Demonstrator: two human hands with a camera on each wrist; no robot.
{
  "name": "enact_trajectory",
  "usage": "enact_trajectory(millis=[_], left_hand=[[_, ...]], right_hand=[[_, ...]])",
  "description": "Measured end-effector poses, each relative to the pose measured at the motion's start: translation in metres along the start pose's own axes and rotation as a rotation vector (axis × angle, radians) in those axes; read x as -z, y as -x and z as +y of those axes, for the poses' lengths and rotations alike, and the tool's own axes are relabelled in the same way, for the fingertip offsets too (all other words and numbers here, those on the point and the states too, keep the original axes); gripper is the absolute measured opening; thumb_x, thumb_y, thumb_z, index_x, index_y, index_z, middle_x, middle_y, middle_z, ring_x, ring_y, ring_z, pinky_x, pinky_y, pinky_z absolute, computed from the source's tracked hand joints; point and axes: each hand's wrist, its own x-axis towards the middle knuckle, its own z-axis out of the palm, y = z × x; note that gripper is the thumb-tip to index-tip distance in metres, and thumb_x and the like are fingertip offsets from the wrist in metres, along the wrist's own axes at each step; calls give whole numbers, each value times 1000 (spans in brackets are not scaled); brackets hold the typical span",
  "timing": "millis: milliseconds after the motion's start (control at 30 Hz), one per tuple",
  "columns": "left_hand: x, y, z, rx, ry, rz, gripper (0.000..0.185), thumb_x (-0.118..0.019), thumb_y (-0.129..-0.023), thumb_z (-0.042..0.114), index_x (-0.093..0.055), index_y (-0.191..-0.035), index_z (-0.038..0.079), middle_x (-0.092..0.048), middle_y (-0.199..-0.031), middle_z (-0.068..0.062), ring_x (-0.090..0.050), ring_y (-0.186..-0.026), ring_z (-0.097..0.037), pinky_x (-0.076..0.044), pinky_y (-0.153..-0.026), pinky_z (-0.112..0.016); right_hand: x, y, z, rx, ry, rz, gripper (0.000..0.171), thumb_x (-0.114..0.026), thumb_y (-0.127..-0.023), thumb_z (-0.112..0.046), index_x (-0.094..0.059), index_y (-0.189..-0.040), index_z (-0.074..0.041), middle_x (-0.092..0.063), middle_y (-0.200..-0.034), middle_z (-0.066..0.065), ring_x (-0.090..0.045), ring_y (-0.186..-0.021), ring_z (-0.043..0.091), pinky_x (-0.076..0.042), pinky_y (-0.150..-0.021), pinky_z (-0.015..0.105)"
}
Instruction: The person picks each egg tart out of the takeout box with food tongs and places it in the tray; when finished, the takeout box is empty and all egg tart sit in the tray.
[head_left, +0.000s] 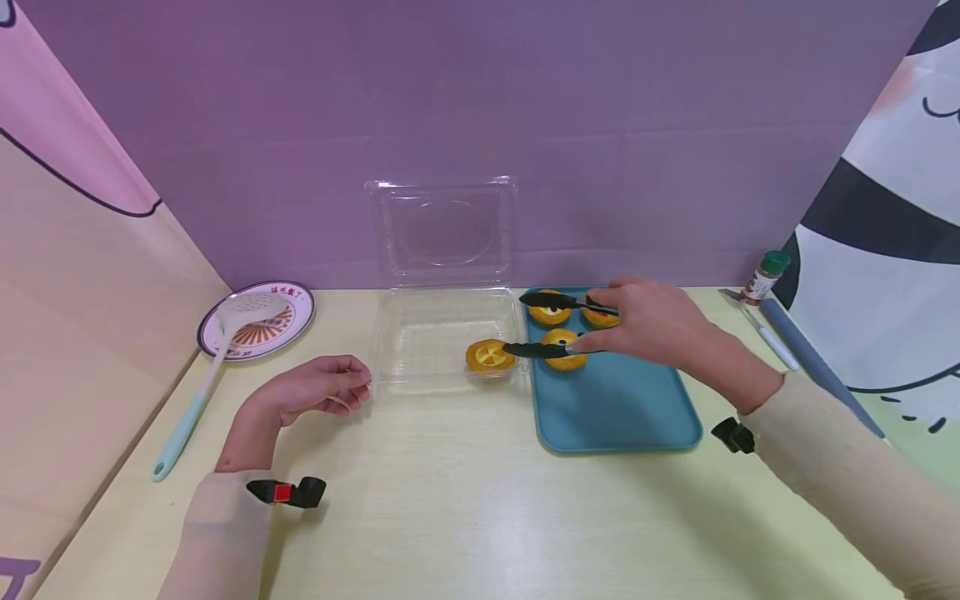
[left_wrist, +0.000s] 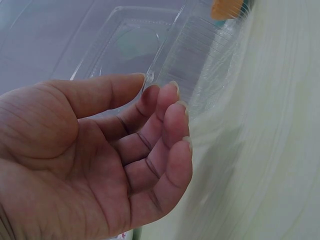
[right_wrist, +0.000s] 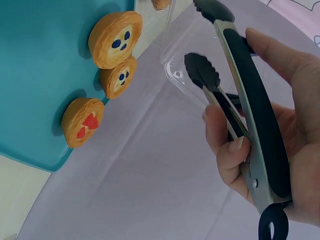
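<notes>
Gripping black tongs in the right hand, fingers curled round the handles, tong tips spread apart and clamping nothing. Hovering over the far end of the teal tray, above three tarts: two blueberry-topped tarts and one red-topped tart, all sitting on the tray beneath the tongs and apart from the fingers. Lying in the clear plastic container, at its right edge just beside the lower tong tip, a fourth yellow tart. Resting on the tabletop just left of the container, the left hand, fingers loosely curled, palm empty, fingertips near the container's edge; touching it or not, hard to tell.
</notes>
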Motion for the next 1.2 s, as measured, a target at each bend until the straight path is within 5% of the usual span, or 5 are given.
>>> enact_trajectory(millis=[667,1000,1200], left_hand=[[2,-2,-3,15,-6,8,33,-54,-104,24,-51,-116,-6,-63,-97,-7,-61,-86,-19,-56,-81,-32],[1,-1,-1,14,-5,7,32,-53,-104,24,-51,-117,-6,-63,-97,-7,-61,-86,-19,-56,-81,-32],[0,-1,-1,7,-2,2,31,-53,-104,23,-51,-116,-5,-62,-96,-7,-60,-86,-19,-56,-80,-32]], right_hand=[[-3,-30,-16,67,19,-87,81,-74,-78,-66,-60,-139,-15,-66,-117,9,-60,-94,23,-50,-65,34],[-9,-46,-27,92,66,-130,77,-75,-77,-65,-62,-138,-18,-64,-105,4,-58,-90,20,-48,-65,35],[-22,-54,-34,104,60,-115,61,-75,-78,-64,-70,-119,-19,-55,-89,5,-52,-79,20,-39,-58,32]])
